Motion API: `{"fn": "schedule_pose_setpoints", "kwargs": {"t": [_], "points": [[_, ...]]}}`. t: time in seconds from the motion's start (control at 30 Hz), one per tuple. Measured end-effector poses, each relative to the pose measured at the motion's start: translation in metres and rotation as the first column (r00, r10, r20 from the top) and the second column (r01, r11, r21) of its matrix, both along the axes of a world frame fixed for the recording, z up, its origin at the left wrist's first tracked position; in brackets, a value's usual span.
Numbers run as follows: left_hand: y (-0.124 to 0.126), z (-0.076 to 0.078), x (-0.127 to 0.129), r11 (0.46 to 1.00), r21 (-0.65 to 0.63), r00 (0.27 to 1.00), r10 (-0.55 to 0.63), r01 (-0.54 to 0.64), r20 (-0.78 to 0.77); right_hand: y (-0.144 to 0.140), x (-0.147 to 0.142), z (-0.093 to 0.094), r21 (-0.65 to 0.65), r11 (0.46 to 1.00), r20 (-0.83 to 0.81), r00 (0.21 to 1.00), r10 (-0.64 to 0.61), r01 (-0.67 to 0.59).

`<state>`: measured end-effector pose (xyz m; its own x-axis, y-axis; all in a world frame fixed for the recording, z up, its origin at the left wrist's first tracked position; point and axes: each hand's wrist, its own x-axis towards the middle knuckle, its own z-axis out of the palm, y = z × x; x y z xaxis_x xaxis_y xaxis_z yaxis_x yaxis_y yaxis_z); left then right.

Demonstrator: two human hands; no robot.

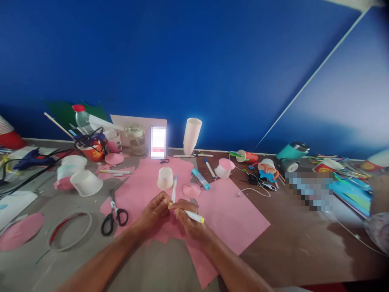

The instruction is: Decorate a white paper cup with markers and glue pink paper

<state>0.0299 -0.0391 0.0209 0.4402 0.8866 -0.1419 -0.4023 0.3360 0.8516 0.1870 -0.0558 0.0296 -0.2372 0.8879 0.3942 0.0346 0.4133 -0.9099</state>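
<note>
My two hands meet over pink paper sheets (234, 217) in the middle of the table. My right hand (191, 225) grips a white marker with a yellow end (196, 217) that lies across its fingers. My left hand (154, 211) pinches the marker's other end with its fingertips. Just beyond my fingers a white pen with a blue tip (174, 187) lies on the paper. An upside-down white cup (165, 178) and a small pink paper cone (191, 190) sit right behind the hands. Black-handled scissors (114, 213) lie to the left of my left hand.
A blue glue stick (200, 179), loose markers and a cut cup (225, 167) lie behind. Stacked white cups (192, 136) and a phone (158, 142) stand at the blue wall. Cups, a bottle (81, 117) and a glue gun (28, 159) crowd the left; a teal tumbler (292, 152) lies right.
</note>
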Motion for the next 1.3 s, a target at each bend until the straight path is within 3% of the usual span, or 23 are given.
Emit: {"fn": "schedule_pose_setpoints", "kwargs": {"t": [0.1, 0.17, 0.23, 0.3, 0.43, 0.5, 0.6, 0.7, 0.77, 0.9, 1.0, 1.07, 1.13, 1.2, 1.3], "points": [[0.006, -0.001, -0.002, 0.992, 0.073, 0.993, 0.108, -0.104, -0.042, 0.005, 0.006, -0.001, 0.061, 0.998, 0.018, 0.999, -0.033, 0.031], [0.012, -0.002, -0.006, 0.973, 0.155, 0.983, 0.179, -0.169, -0.05, 0.01, 0.014, -0.003, 0.118, 0.973, 0.04, 0.978, -0.205, 0.199], [0.018, -0.003, -0.012, 0.953, 0.206, 0.967, 0.244, -0.223, -0.079, 0.017, 0.025, -0.006, 0.12, 0.903, 0.066, 0.905, -0.421, 0.412], [0.023, -0.003, -0.017, 0.924, 0.238, 0.942, 0.326, -0.298, -0.086, 0.025, 0.038, -0.012, 0.172, 0.82, 0.131, 0.812, -0.568, 0.546], [0.027, -0.001, -0.018, 0.893, 0.215, 0.9, 0.424, -0.396, -0.104, 0.04, 0.062, -0.024, 0.289, 0.681, 0.277, 0.622, -0.733, 0.673], [0.027, -0.001, -0.018, 0.887, 0.214, 0.887, 0.441, -0.409, -0.134, 0.044, 0.073, -0.027, 0.304, 0.655, 0.437, 0.51, -0.741, 0.692], [0.026, 0.002, -0.017, 0.883, 0.23, 0.872, 0.453, -0.41, -0.185, 0.044, 0.084, -0.027, 0.278, 0.645, 0.686, 0.323, -0.652, 0.712], [0.024, 0.005, -0.017, 0.88, 0.241, 0.861, 0.46, -0.409, -0.219, 0.042, 0.089, -0.02, 0.258, 0.677, 0.848, 0.174, -0.501, 0.69], [0.024, 0.006, -0.016, 0.879, 0.245, 0.856, 0.463, -0.409, -0.23, 0.04, 0.09, -0.015, 0.238, 0.7, 0.898, 0.122, -0.422, 0.673], [0.025, 0.006, -0.015, 0.879, 0.266, 0.844, 0.462, -0.395, -0.274, 0.038, 0.094, -0.013, 0.218, 0.722, 0.92, 0.108, -0.376, 0.657], [0.026, 0.001, -0.016, 0.882, 0.28, 0.833, 0.456, -0.378, -0.312, 0.039, 0.103, -0.02, 0.24, 0.719, 0.89, 0.147, -0.431, 0.652], [0.027, -0.002, -0.017, 0.882, 0.284, 0.831, 0.457, -0.376, -0.317, 0.044, 0.109, -0.026, 0.294, 0.681, 0.786, 0.237, -0.572, 0.671], [0.028, -0.004, -0.017, 0.877, 0.289, 0.831, 0.465, -0.384, -0.306, 0.051, 0.109, -0.031, 0.351, 0.661, 0.562, 0.415, -0.715, 0.663], [0.029, -0.007, -0.017, 0.87, 0.297, 0.827, 0.476, -0.393, -0.301, 0.057, 0.101, -0.035, 0.378, 0.686, 0.505, 0.483, -0.715, 0.621], [0.03, -0.008, -0.017, 0.865, 0.316, 0.809, 0.486, -0.39, -0.33, 0.06, 0.077, -0.038, 0.411, 0.769, 0.51, 0.576, -0.639, 0.49]]}}
